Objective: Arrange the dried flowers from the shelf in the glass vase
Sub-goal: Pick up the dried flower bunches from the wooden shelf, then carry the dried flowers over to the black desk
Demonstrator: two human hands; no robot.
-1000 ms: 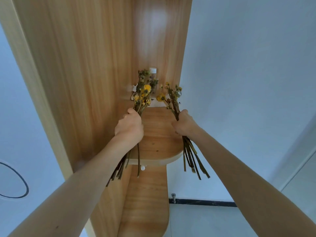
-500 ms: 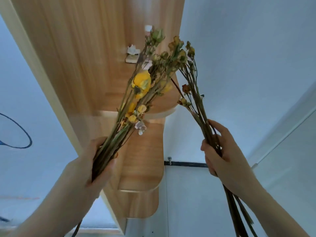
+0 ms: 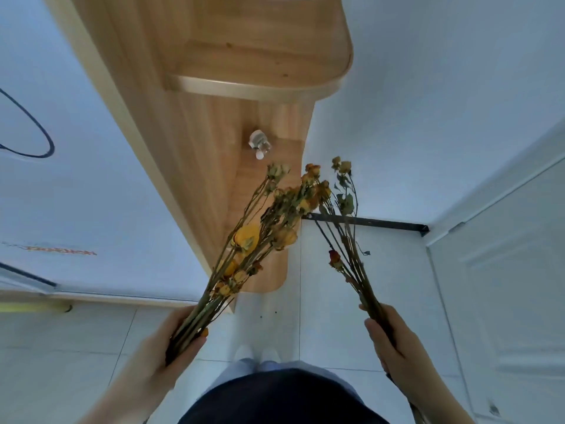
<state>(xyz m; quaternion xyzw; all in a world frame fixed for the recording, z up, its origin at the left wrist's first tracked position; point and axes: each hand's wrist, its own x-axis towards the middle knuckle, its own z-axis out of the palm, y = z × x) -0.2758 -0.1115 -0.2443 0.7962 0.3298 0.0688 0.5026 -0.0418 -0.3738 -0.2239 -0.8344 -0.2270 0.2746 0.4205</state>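
Observation:
My left hand [image 3: 180, 341] grips the stems of a thick bunch of dried yellow flowers [image 3: 253, 237], whose heads point up and to the right. My right hand [image 3: 394, 341] holds a thinner bunch of dried orange flowers [image 3: 342, 209] by the stems, leaning up and to the left. The two bunches nearly meet at their tops, in front of the wooden shelf unit [image 3: 232, 71]. No glass vase can be seen in this view.
A small clear bottle-like object [image 3: 259, 142] stands on a lower shelf. White walls flank the shelf unit, and a white door [image 3: 504, 286] is at the right. My feet [image 3: 256, 353] stand on a pale tiled floor below.
Both hands have come down from the upper shelf with the bunches. The view has tilted downward, so the floor and my feet now show.

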